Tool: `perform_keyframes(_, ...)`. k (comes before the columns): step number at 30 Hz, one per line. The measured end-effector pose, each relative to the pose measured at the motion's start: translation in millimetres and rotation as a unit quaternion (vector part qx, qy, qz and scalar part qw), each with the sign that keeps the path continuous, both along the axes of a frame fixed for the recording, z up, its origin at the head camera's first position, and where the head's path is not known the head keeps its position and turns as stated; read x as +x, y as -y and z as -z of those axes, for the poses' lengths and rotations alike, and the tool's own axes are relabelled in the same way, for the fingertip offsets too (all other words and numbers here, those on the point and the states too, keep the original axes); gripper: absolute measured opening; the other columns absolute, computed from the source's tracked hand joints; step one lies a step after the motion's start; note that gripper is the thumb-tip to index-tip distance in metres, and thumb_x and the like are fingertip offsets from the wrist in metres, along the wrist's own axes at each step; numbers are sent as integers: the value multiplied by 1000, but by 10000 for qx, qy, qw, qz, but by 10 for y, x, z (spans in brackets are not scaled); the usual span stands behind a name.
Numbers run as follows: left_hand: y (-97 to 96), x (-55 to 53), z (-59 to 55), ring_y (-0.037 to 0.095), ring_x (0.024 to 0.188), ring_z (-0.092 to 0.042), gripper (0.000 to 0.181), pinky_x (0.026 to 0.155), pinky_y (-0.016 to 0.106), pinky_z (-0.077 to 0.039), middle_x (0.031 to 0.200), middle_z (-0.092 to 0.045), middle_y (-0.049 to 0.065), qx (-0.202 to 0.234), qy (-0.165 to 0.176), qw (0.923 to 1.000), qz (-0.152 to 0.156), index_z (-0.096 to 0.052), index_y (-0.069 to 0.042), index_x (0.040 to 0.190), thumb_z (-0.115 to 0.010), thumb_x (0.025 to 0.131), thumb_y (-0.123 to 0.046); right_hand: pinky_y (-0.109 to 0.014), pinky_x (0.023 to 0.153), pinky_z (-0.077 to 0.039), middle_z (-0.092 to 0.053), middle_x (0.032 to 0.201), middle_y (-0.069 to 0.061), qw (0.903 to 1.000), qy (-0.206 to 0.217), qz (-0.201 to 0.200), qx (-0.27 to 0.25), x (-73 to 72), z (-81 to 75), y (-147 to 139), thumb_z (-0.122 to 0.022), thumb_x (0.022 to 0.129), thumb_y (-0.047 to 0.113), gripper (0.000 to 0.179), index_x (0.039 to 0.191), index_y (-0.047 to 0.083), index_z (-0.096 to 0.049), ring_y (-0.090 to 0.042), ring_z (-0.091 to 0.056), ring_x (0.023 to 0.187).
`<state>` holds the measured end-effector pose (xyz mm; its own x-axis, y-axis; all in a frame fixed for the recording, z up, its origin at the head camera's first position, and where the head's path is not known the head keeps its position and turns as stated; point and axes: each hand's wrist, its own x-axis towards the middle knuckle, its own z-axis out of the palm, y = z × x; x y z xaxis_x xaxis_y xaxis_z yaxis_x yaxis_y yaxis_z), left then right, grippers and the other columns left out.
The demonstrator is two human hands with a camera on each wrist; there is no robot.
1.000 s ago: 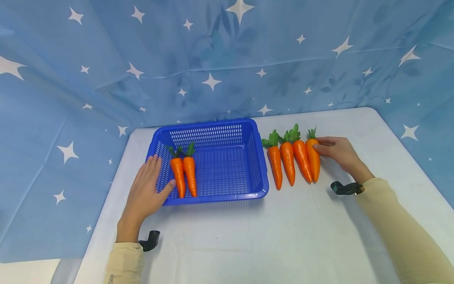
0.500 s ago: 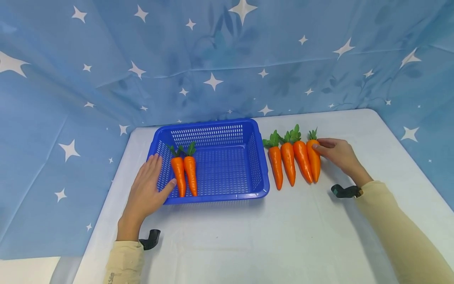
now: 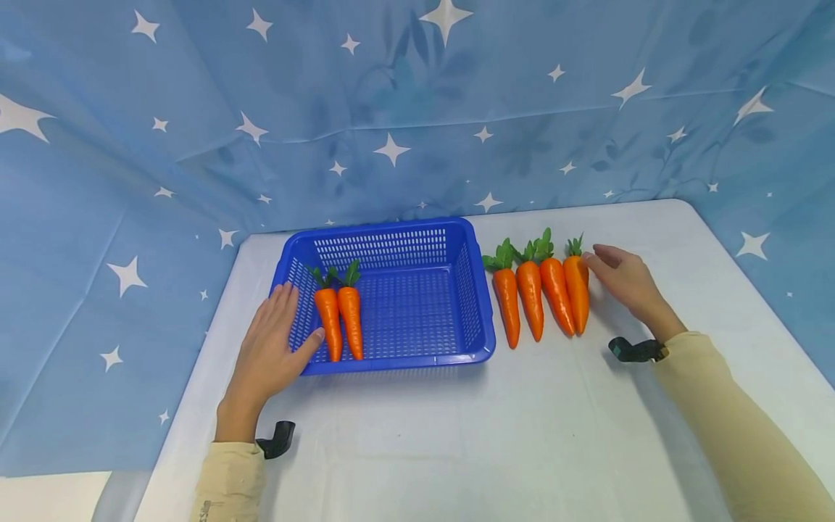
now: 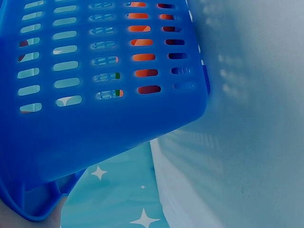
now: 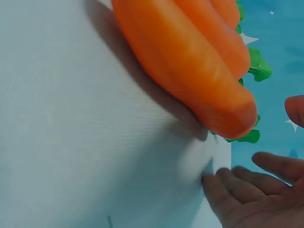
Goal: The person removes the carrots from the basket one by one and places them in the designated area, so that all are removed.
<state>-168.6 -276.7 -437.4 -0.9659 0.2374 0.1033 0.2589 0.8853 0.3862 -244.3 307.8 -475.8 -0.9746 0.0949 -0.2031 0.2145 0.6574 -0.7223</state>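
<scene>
My left hand (image 3: 266,355) rests on the left end of the blue plastic basket (image 3: 398,364), fingers straight and thumb over the near left corner. In the left wrist view, the basket's slotted wall (image 4: 118,128) hides most of that hand. Two orange carrots with green tops, a left one (image 3: 328,322) and a right one (image 3: 350,322), lie side by side inside the basket. Right of it, several carrots lie in a row on the table. By the top of the rightmost carrot (image 3: 577,297) is my right hand (image 3: 626,281); the right wrist view shows its fingers (image 5: 247,187) loosely extended, apart from the carrot (image 5: 185,66).
The other carrots in the row, such as the leftmost one (image 3: 506,304), lie between the basket and the rightmost carrot. A white cloth covers the table (image 3: 417,442). Behind it hangs a blue curtain (image 3: 293,174) with white stars.
My right hand has let go of the rightmost carrot and drawn slightly away from it, its fingers now spread. The carrots, basket and left hand stay in place.
</scene>
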Motion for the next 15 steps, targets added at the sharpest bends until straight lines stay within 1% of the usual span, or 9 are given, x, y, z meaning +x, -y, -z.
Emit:
perform_keyframes(6, 0, -2, 2, 41, 163, -11, 87, 132, 52, -4, 175, -17, 26, 6, -1, 10000, -4, -23, 7, 167, -58, 104, -43, -74, 113, -34, -23, 167, -38, 9997, -152, 214, -5, -25, -76, 6, -41, 110, 61, 92, 169, -4, -14, -58, -27, 152)
perform_keyframes(12, 4, -1, 9, 41, 163, -11, 87, 132, 52, -5, 175, -18, 26, 31, -21, 10000, -2, -23, 6, 167, -58, 104, -43, -74, 114, -31, -11, 173, -32, 9985, -411, 310, -167, -47, -196, 45, -45, 108, 62, 97, 171, 2, -3, -54, -18, 157)
perform_keyframes(15, 4, -1, 10, 41, 163, -11, 87, 132, 52, -5, 175, -18, 26, 46, -27, 10000, 2, -23, 6, 167, -58, 104, -43, -73, 115, -30, -8, 175, -28, 9976, -539, 327, -278, -52, -254, 74, -46, 108, 62, 97, 171, 4, -1, -51, -17, 158)
